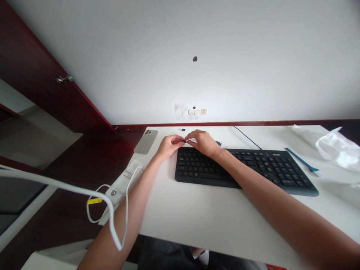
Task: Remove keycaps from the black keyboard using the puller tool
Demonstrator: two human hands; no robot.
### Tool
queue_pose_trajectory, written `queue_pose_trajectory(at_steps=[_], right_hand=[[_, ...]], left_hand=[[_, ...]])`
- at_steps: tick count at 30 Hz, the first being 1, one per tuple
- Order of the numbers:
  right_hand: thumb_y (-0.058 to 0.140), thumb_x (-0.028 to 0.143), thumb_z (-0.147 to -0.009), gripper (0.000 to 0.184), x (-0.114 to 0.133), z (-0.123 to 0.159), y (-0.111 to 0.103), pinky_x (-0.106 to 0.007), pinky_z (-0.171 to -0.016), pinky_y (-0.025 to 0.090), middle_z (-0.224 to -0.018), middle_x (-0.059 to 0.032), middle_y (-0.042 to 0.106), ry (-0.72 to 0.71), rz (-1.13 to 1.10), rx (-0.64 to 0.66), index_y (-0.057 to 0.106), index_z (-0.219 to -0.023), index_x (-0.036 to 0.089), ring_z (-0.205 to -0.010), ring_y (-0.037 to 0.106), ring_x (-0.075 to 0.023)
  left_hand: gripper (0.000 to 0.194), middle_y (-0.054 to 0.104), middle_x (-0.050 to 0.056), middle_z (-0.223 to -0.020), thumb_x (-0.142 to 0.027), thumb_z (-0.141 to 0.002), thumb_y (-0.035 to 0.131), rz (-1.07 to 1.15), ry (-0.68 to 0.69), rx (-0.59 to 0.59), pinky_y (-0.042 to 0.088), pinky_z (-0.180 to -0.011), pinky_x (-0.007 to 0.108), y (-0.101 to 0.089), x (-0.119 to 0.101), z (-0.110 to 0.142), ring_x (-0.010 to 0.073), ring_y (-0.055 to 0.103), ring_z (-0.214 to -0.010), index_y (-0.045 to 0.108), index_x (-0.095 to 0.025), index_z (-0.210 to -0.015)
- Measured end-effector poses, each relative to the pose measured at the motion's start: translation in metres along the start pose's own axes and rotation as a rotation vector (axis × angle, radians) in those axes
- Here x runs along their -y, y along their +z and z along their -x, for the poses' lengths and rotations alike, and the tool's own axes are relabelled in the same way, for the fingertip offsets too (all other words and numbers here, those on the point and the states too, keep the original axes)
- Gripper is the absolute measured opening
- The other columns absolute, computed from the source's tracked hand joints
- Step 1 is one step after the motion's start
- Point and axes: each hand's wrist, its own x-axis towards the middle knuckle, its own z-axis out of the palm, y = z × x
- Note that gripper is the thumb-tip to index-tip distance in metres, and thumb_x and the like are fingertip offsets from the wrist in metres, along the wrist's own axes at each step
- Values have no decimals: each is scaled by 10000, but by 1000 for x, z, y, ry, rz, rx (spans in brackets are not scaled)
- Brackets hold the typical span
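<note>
Above the black keyboard [244,168] on the white tabletop [197,217]: the left hand [168,146] and right hand [203,143] meet just over its top rows, with both forearms bare.

Held piece: a small black piece [185,141] is pinched between the two hands. Fingertips cover most of it, so its shape and kind are hard to make out.

Left fingers [177,139]: closed and curled inward, gripping the piece from the left.

Right fingers [191,139]: also closed, pressing on the piece from the right. Individual fingertip contact is too small to tell.

Just beyond the hands: a second small black item [183,129] lies on the tabletop. A thin dark object [218,143] sits partly hidden behind the right hand; what it is cannot be told.

Left of the keyboard: a smartphone [145,141] lies back up, near a white charger [123,180] with a looping white cable [126,210] and a yellow tag [94,201].

Right of the keyboard: the keyboard's black cable [244,137], a blue plastic strip [301,160] and a crumpled white plastic bag [337,148].
</note>
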Motion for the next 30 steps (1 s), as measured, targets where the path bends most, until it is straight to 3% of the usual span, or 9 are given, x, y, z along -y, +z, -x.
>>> queue_pose_trajectory(at_steps=[10,17,30], right_hand=[[671,205,-914,126,2,1,1,-279,-840,509,-942,-20,773,64,-82,3,776,-981,218,-886,694,-184],[620,157,-916,258,-6,2,0,-346,-939,500,-1054,-74,769,194,48,-51,744,-1141,180,-1041,645,-242],[595,170,-931,236,-7,1,-1,-340,-952,467,-1067,-84,762,333,65,15,762,-1097,189,-1046,632,-252]], left_hand=[[279,784,102,-1030,-338,-828,754,-37,3,18,554,-868,328,-3,-1,1,223,733,-957,750,-155,-1038],[239,762,64,-1092,-341,-920,636,-397,46,-111,523,-743,266,-12,1,5,154,667,-820,739,-198,-1083],[247,756,39,-983,-310,-906,599,-517,-48,-199,518,-746,261,-18,4,-1,147,643,-738,739,-211,-1084]])
